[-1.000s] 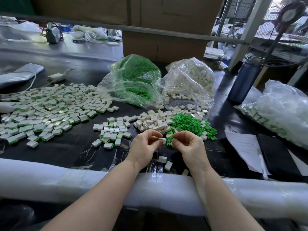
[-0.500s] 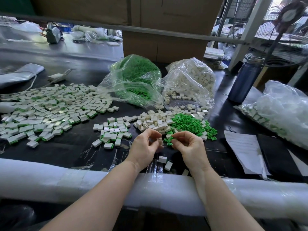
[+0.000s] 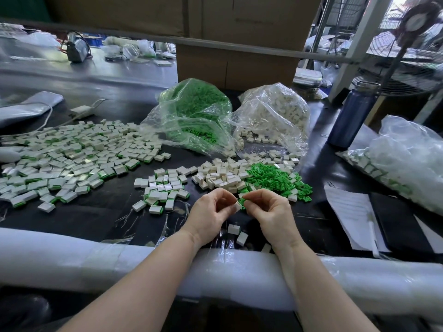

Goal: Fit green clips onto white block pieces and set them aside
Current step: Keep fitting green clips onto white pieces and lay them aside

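Two bags [image 3: 191,116] are sitting side by side at the back of the table [image 3: 91,219]. Before them, a pile of blocks [image 3: 220,174] is lying just left of a pile of clips [image 3: 275,179], the two touching. Finished pieces [image 3: 72,159] are spreading across the left side. A bottle [image 3: 347,121] is standing to the right, papers [image 3: 352,219] lying nearer the front edge. Both hands [image 3: 211,214] are meeting before the piles, above two loose blocks [image 3: 233,229].
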### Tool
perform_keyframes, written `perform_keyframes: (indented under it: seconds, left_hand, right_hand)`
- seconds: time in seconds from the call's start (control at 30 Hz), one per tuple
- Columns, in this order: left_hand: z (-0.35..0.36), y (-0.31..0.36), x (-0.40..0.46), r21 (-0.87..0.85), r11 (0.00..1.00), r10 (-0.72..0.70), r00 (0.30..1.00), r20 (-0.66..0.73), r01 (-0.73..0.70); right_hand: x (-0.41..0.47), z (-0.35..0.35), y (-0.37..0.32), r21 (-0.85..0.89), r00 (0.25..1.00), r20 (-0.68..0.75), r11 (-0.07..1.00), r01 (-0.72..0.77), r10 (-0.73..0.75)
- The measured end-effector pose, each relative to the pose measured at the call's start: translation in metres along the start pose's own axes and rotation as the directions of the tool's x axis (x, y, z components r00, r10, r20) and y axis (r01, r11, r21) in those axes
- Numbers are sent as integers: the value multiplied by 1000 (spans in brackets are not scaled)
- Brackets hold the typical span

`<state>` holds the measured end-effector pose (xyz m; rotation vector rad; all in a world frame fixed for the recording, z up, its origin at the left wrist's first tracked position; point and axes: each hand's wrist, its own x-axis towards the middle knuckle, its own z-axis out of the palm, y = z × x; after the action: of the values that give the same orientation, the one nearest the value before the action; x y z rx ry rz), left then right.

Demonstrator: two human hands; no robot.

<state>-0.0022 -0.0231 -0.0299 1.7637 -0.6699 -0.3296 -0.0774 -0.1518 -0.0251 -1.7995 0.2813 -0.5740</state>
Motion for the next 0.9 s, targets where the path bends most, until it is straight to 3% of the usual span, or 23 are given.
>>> perform_keyframes:
  seconds: [0.9]
  left_hand:
    - [-1,2,-1,-26,1000,-2,1000,4,2]
  right_hand:
    - [-1,3,-4,-33,996,56,997,-65,67]
